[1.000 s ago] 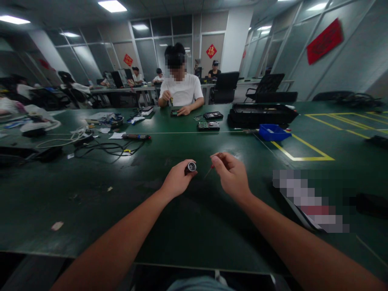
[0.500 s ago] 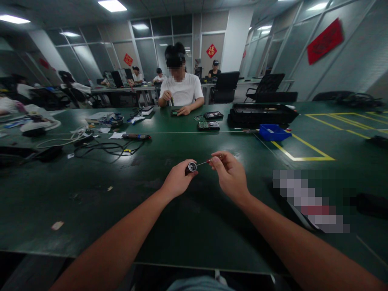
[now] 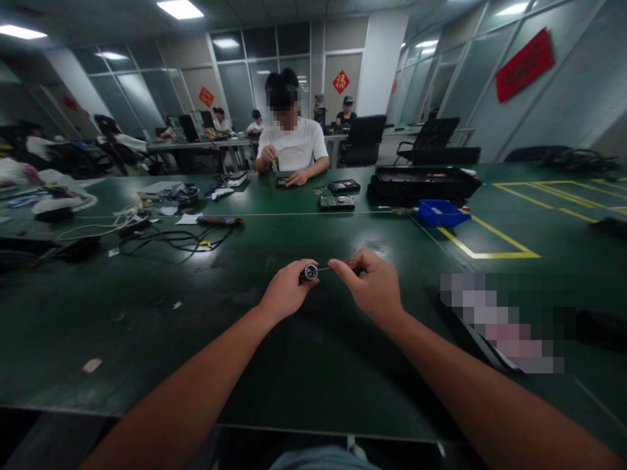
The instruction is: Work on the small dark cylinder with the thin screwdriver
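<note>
My left hand [image 3: 285,288] is closed around a short dark cylinder [image 3: 310,272], whose round silver-rimmed end faces me. I cannot make out its exact kind. In my right hand [image 3: 375,284] is a screwdriver [image 3: 351,264] with a reddish-brown handle, mostly covered by the fingers. Its thin metal shaft points left and its tip is at the right side of the cylinder's rim; whether it touches is too small to tell. Both hands are above the green table [image 3: 313,365], near its middle.
Across the table a person [image 3: 292,143] in a white shirt works on a small board. Hard drives [image 3: 337,203], a black case [image 3: 424,185] and a blue tray [image 3: 441,213] stand at the far side. Black cables [image 3: 166,245] and a pen-like tool [image 3: 220,220] lie left; a pixelated object lies right.
My right thumb has stretched forward along the screwdriver shaft toward the cylinder, and less of the shaft shows. My left hand and the cylinder have hardly moved.
</note>
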Tool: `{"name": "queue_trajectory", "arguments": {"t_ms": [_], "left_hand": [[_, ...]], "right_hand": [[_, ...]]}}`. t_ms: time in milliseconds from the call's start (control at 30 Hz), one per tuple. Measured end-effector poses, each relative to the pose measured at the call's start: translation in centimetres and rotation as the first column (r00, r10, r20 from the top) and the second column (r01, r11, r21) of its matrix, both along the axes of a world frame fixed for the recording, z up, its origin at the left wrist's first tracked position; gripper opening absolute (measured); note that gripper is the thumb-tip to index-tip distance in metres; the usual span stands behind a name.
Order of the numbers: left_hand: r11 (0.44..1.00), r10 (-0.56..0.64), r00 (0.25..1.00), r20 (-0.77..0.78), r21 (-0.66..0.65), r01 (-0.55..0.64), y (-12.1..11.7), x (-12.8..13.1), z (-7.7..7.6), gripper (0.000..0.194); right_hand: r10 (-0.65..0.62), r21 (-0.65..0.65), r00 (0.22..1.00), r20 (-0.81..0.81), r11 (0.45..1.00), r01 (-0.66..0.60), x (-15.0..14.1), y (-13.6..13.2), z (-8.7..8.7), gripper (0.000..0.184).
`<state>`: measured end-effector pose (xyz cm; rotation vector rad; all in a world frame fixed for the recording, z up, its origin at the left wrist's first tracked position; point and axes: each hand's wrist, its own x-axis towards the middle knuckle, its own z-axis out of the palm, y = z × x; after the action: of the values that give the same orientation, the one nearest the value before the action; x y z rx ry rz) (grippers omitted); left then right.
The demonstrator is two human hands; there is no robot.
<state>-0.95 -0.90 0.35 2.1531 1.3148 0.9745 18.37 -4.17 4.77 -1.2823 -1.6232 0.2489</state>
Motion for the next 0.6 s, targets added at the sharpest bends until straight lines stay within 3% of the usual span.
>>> {"name": "queue_trajectory", "arguments": {"t_ms": [433, 600], "left_hand": [[1.000, 0.022, 1.000, -0.014, 0.002, -0.022, -0.10, -0.03, 0.08, 0.034], [1.000, 0.012, 1.000, -0.026, -0.010, -0.013, 0.02, -0.07, -0.03, 0.033]], "right_hand": [[0.261, 0.067, 0.960, 0.101, 0.961, -0.269, 0.43, -0.04, -0.31, 0.016], [0.213, -0.006, 0.969, 0.126, 0.977, -0.214, 0.27, -0.07, -0.31, 0.021]]}}
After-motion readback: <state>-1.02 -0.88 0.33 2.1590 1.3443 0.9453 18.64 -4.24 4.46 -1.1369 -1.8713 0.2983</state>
